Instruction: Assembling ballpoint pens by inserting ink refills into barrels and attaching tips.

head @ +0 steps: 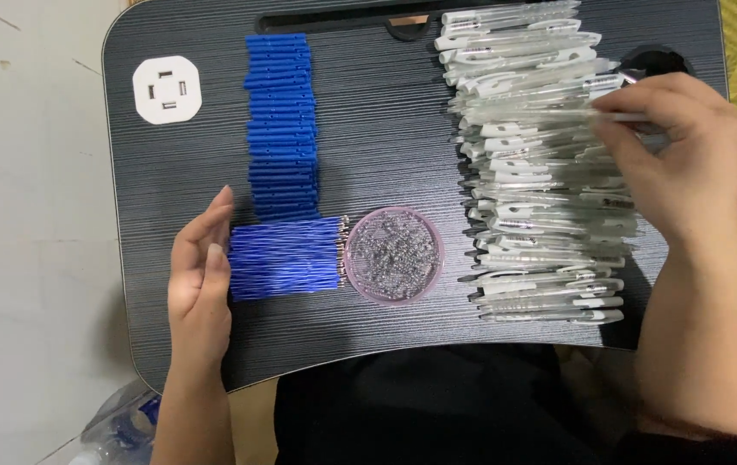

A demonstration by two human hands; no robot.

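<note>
One dark lap tray, fine striped grain, rounded corners, a slot along its 12 o'clock edge. One white octagonal plug block at 10 o'clock, smooth plastic with small recesses. Two groups of blue parts: a vertical stack of short blue caps at 11 o'clock, too many and too tightly packed to count, and below it a bundle of thin blue refills lying flat, metal tips pointing to 3 o'clock; count cannot be told. One round clear dish with a pinkish rim at the tray's 6 o'clock, touching the refill tips, full of small shiny springs or beads, uncountable. One long pile of clear pen barrels with white clips from 1 to 4 o'clock, several dozen. Left hand lies flat, fingers together, fingertips against the refill ends. Right hand hovers over the pile, thumb and fingers pinched on one barrel.
</note>
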